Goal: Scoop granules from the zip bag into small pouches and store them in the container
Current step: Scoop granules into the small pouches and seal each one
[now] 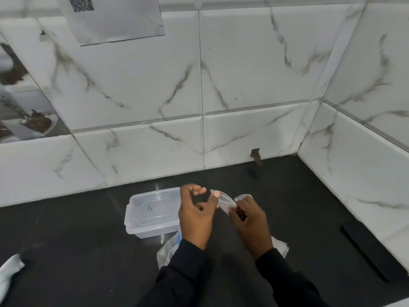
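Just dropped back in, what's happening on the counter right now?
A person holds a small clear pouch between both hands above the dark counter: the left hand pinches one end, the right hand grips the other. The clear container sits just left of them, lid on. The zip bag lies under the wrists. Whether the pouch holds granules is unclear.

White marble-veined tiled walls (243, 69) meeting in a corner above a glossy dark countertop (77, 251).
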Motion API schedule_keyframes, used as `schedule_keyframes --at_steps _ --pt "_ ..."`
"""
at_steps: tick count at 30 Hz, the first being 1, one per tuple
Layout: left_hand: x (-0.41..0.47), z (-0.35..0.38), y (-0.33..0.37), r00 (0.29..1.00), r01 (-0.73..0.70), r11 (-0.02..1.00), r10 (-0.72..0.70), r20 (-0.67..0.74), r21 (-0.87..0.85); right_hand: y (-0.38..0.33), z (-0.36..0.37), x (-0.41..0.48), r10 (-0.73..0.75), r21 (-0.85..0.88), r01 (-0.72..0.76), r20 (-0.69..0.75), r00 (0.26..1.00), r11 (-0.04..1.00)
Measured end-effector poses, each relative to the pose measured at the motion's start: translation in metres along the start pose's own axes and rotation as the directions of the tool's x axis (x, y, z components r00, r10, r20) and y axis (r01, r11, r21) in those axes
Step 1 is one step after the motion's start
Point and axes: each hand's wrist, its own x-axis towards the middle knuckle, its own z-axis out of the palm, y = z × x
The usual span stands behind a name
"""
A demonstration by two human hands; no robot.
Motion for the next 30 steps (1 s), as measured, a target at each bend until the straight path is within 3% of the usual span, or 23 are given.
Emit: schedule_keyframes --at_steps 6,11,14,18,26,28,30 --pt "-0.007 -0.051 0.007 1.0 0.0 0.979 0.002 -0.008 0.203 -0.031 0.028 -0.022 -0.147 -0.043 0.152 0.1 0.984 0.987" --pt "-0.014 -0.09 0.003 0.998 0.048 0.949 -0.035 -0.045 0.311 -0.046 0.042 -0.033 -0.191 0.086 0.173 0.307 0.932 0.981" --pt "-0.016 -0.113 0.002 0.998 -0.037 0.898 0.058 -0.035 0.439 -0.07 0.047 -0.028 -0.155 0.214 0.083 0.346 0.926 0.973" --pt "-0.014 -0.129 0.005 0.98 -0.189 0.777 0.188 0.065 0.601 -0.101 0.055 -0.012 -0.136 0.145 0.084 0.398 0.907 0.986" --pt "-0.011 -0.162 0.012 0.978 -0.206 0.775 0.134 0.162 0.597 -0.112 0.066 0.005 -0.188 0.087 0.167 0.486 0.854 0.982" --pt "-0.009 -0.179 0.003 0.986 -0.158 0.781 0.095 0.135 0.605 -0.106 0.068 0.007 -0.166 0.103 0.131 0.523 0.836 0.986" --pt "-0.009 -0.2 -0.011 0.994 -0.066 0.793 0.003 0.105 0.605 -0.082 0.07 0.011 -0.082 -0.003 0.095 0.485 0.871 0.995"
